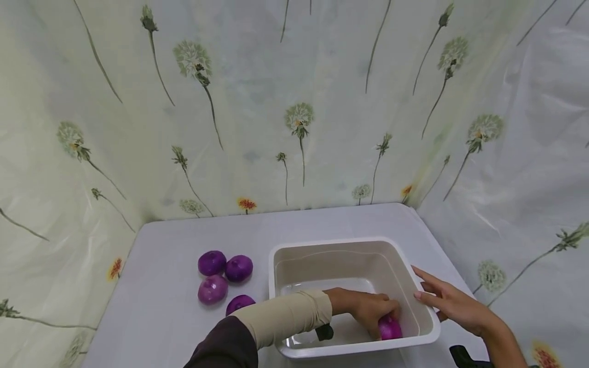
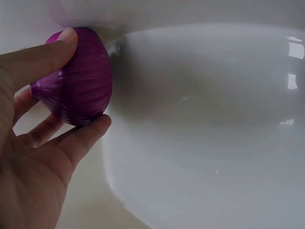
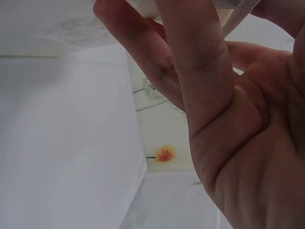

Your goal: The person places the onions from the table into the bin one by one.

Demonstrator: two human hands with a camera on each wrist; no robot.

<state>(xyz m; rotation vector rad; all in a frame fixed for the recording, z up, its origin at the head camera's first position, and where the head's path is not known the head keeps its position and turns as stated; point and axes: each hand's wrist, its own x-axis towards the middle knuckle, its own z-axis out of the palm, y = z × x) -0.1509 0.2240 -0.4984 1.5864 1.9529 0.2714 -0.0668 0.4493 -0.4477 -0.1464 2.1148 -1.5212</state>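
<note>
A white plastic tub [image 1: 340,245] with water in it stands on the table. My left hand [image 1: 375,313] reaches into it and grips a purple onion [image 1: 390,328] near the tub's right wall. The left wrist view shows the onion [image 2: 78,81] pinched between thumb and fingers [image 2: 43,55] against the tub's [image 2: 205,119] inner wall. My right hand [image 1: 448,299] rests with straight fingers on the tub's right rim; the right wrist view shows its fingers [image 3: 190,62] laid flat, holding nothing.
Several more purple onions [image 1: 225,278] lie on the white table [image 1: 165,306] left of the tub. Flower-printed sheets [image 1: 294,102] wall in the table at the back and both sides.
</note>
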